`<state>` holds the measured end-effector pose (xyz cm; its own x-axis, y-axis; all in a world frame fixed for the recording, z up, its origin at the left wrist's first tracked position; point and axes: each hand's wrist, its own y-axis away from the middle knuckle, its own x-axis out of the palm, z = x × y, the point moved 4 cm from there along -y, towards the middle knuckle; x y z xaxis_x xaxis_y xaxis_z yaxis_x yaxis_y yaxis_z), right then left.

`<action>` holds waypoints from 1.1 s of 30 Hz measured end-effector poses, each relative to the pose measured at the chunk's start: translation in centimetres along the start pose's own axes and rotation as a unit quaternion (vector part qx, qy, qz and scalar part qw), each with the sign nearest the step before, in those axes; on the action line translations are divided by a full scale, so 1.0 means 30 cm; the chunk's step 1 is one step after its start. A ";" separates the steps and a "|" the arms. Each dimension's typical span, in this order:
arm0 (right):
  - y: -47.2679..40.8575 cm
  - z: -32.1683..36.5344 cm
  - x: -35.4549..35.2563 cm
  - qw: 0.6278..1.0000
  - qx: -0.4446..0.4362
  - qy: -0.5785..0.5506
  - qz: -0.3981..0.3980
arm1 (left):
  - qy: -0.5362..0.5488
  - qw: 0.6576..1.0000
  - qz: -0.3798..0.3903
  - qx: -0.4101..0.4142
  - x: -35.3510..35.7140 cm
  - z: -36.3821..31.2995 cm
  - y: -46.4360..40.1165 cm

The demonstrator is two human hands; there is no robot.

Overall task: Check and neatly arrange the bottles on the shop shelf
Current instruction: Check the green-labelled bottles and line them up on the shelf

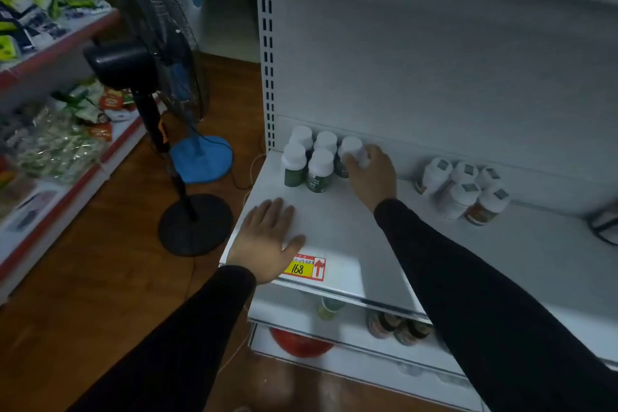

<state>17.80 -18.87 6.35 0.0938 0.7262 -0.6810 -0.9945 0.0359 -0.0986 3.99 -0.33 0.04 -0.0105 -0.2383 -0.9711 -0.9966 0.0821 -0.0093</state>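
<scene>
Standing upright at frame centre, near the shelf's [334,231] left back corner, are five green bottles [309,157] with white caps, clustered close. The right hand [369,174] reaches in from lower right, its fingers curled round the rightmost bottle [349,154]. The left hand [267,237] lies flat on the shelf front, fingers straight, holding nothing. Right of centre stand white bottles [463,191], tilted in the picture.

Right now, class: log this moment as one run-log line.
right hand: grips green bottle | left hand: flat on shelf | step: arranging green group
</scene>
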 end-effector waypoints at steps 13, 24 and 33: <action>-0.031 0.005 -0.025 0.999 -0.012 -0.035 0.013 | -0.010 1.000 -0.023 0.009 0.013 0.004 -0.004; 0.188 -0.069 -0.186 0.991 0.024 -0.127 0.033 | 0.015 1.000 0.016 -0.001 -0.019 -0.005 0.001; 0.349 -0.028 -0.216 0.956 0.078 -0.267 0.098 | 0.238 0.971 0.021 -0.028 -0.181 -0.110 0.041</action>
<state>6.82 -23.78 9.12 -0.0916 0.9746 -0.2042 -0.9892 -0.0655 0.1310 2.54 -2.13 6.07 -0.0751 -0.6576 -0.7496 -0.9972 0.0516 0.0546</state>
